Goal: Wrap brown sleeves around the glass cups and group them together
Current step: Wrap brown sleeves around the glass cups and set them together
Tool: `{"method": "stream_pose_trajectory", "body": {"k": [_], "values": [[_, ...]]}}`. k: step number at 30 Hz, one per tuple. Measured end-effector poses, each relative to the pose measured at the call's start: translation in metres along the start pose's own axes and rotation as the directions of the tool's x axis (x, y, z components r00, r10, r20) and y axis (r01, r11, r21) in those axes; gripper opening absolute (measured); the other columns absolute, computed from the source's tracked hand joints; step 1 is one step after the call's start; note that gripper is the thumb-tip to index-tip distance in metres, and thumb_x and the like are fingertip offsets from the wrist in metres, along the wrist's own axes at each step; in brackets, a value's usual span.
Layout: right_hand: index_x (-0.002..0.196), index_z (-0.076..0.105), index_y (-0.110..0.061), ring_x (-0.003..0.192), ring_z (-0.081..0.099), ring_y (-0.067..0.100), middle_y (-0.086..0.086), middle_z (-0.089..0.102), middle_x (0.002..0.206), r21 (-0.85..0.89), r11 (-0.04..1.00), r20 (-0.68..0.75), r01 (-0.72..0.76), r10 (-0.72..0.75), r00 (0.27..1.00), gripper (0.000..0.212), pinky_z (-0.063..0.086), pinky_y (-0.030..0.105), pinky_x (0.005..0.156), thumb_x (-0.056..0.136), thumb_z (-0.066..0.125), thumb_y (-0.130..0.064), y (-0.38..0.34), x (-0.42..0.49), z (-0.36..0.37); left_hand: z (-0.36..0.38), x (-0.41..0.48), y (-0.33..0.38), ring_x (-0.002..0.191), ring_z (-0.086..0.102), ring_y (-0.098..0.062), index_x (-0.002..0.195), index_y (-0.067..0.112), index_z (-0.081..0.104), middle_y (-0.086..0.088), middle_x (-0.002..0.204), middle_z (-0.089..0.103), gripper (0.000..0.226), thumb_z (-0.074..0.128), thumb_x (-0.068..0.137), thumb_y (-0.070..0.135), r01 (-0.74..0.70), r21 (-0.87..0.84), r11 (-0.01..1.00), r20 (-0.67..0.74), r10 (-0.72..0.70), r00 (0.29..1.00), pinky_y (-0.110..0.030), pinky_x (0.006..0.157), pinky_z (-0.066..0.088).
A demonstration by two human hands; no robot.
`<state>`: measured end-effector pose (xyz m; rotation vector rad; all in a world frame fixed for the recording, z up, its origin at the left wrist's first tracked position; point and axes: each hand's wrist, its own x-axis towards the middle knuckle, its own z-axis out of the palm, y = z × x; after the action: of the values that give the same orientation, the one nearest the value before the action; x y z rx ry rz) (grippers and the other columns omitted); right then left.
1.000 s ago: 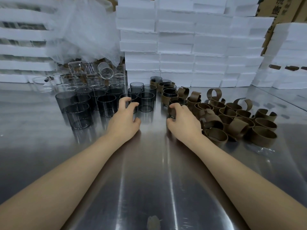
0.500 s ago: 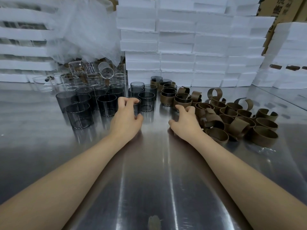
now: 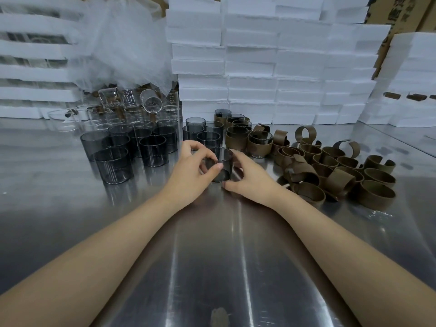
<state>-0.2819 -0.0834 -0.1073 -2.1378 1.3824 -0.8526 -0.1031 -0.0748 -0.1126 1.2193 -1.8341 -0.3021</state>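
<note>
head view: smoky grey glass cup dead ahead, held between both hands, at or just off the steel bench.
left hand: gripping the cup, thumb on near wall, fingers curled over far rim.
right hand: curled round the cup's right side, thumb by the base.
axis: vertical, mouth up.
sleeve supply: loose curled brown sleeves heaped to the right, nearer the right hand; likely a short sideways reach.
around: bare grey cups left; sleeved cups just behind; clear glasses and white foam boxes farther back.
in the way: nothing seen between right hand and heap.
</note>
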Motion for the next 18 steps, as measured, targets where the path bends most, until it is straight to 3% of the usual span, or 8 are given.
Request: {"method": "stream_pose_trajectory", "body": {"k": [2,4,5,7,8,12,15,18], "values": [[0.138,0.031,-0.037,0.103,0.046,-0.014,-0.033,0.044,0.114,0.06,0.998,-0.003,0.019,-0.019,1.0,0.079,0.029,-0.009,0.075,0.077,0.079,-0.025,-0.0002,-0.0006,0.0009,0.0011,0.0006,-0.0006,0.081,0.057,-0.008,0.094,0.024,0.065,0.01,0.118,0.037,0.009,0.068,0.089,0.031,0.008,-0.042,0.999,0.013,-0.008,1.0,-0.019,0.078,0.048],[0.151,0.023,-0.027,0.108,0.045,-0.007,-0.02,0.046,0.12,0.104,0.994,-0.012,-0.021,0.023,1.0,0.095,0.034,-0.002,0.077,0.076,0.08,-0.035,-0.0029,-0.0008,-0.0005,0.0011,0.0012,0.0009,0.088,0.057,-0.009,0.09,0.031,0.064,0.012,0.119,0.042,0.004,0.068,0.089,0.031,0.024,-0.103,0.994,0.048,-0.019,0.999,-0.017,0.079,0.046],[0.15,0.028,-0.024,0.106,0.047,-0.004,-0.016,0.049,0.119,0.115,0.993,-0.026,-0.03,0.034,0.999,0.092,0.038,0.005,0.079,0.076,0.081,-0.036,-0.0029,0.0001,-0.0012,0.001,0.0014,0.0015,0.091,0.056,-0.008,0.087,0.034,0.063,0.014,0.118,0.045,0.007,0.069,0.089,0.029,0.024,-0.145,0.989,0.065,-0.015,0.998,-0.014,0.078,0.045],[0.129,0.05,-0.024,0.094,0.054,-0.006,-0.013,0.056,0.111,0.104,0.995,-0.058,-0.01,0.016,0.998,0.064,0.044,0.014,0.077,0.074,0.082,-0.034,-0.0015,0.0029,-0.0014,0.0004,0.0018,0.0018,0.095,0.055,-0.002,0.089,0.036,0.063,0.015,0.117,0.051,0.014,0.071,0.087,0.025,0.029,-0.214,0.976,0.066,-0.015,0.998,-0.012,0.078,0.045],[0.121,0.054,-0.024,0.092,0.055,-0.005,-0.011,0.057,0.109,0.091,0.996,-0.068,-0.015,0.021,0.998,0.056,0.044,0.014,0.074,0.073,0.083,-0.034,-0.0018,0.0031,-0.0013,-0.0005,0.0024,0.002,0.097,0.055,0.002,0.095,0.034,0.063,0.015,0.117,0.055,0.017,0.072,0.086,0.023,0.041,-0.244,0.969,0.06,-0.027,0.998,-0.012,0.08,0.045],[0.114,0.05,-0.022,0.095,0.056,0.0,-0.006,0.058,0.113,0.136,0.99,-0.11,-0.033,0.048,0.993,0.06,0.042,0.01,0.07,0.068,0.086,-0.035,-0.002,0.0017,-0.0002,0.0002,0.0036,0.0013,0.111,0.053,0.009,0.134,0.025,0.05,0.017,0.125,0.057,0.054,0.074,0.085,0.024,0.16,-0.368,0.916,0.147,-0.112,0.983,-0.008,0.086,0.045],[0.114,0.048,-0.021,0.088,0.06,-0.006,-0.01,0.062,0.106,0.17,0.985,-0.135,0.006,0.017,0.991,0.061,0.044,0.005,0.071,0.068,0.087,-0.03,-0.0034,0.0001,0.0023,0.0032,0.0036,0.0013,0.111,0.059,0.005,0.121,0.032,0.058,0.022,0.115,0.066,0.036,0.071,0.087,0.029,0.243,-0.435,0.867,0.252,-0.142,0.957,-0.006,0.084,0.045],[0.115,0.045,-0.022,0.091,0.061,-0.004,-0.013,0.062,0.104,0.15,0.989,-0.132,0.015,0.005,0.991,0.065,0.045,0.007,0.075,0.067,0.088,-0.03,-0.0044,-0.0001,0.0033,0.0026,0.0032,0.0036,0.102,0.062,0.011,0.107,0.038,0.06,0.03,0.102,0.069,0.023,0.069,0.09,0.027,0.251,-0.47,0.846,0.253,-0.143,0.957,-0.003,0.08,0.044]]}}
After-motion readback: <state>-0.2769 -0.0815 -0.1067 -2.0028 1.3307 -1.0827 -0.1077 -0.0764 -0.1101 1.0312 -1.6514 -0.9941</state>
